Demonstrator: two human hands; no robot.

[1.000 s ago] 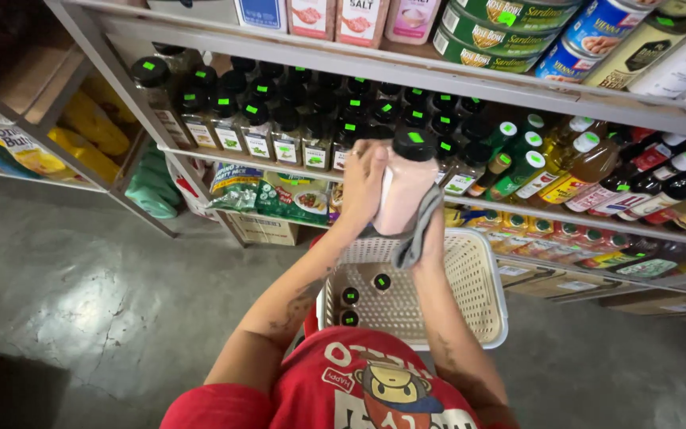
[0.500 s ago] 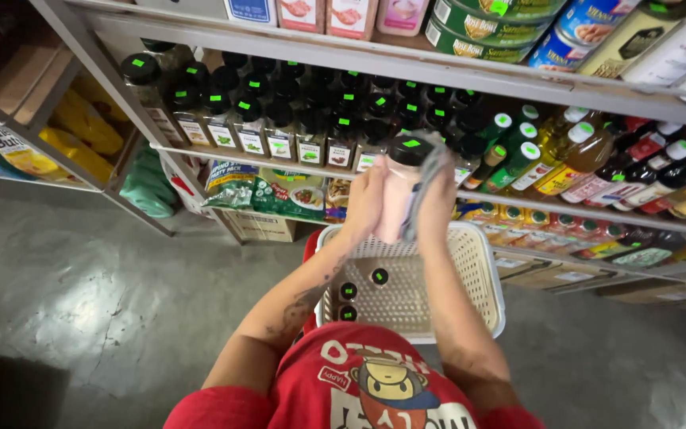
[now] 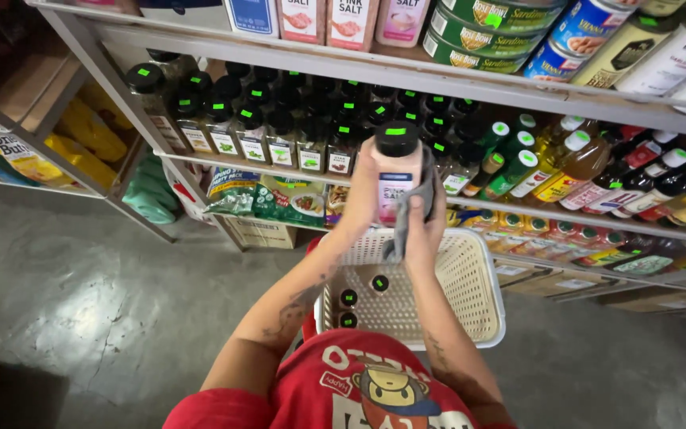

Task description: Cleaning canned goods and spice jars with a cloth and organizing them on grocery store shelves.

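A tall clear bottle of pink grains [image 3: 395,176] with a black cap and a green sticker is held upright in front of the middle shelf. My left hand [image 3: 364,189] grips its left side. My right hand [image 3: 425,224] presses a grey cloth [image 3: 406,218] against the bottle's right side and bottom. Below the hands is a cream plastic basket [image 3: 470,286] holding three small black-capped bottles [image 3: 359,298] in its left part.
A metal shelf rack [image 3: 375,75] fills the background: rows of dark black-capped bottles [image 3: 279,127], oil bottles [image 3: 549,159], tins and cartons on top, packets [image 3: 267,199] below. A yellow-stocked rack [image 3: 65,135] stands left on a grey concrete floor [image 3: 81,294].
Both hands have lifted the bottle slightly and turned it, so its label now faces me. The cloth has shifted along the bottle's right side.
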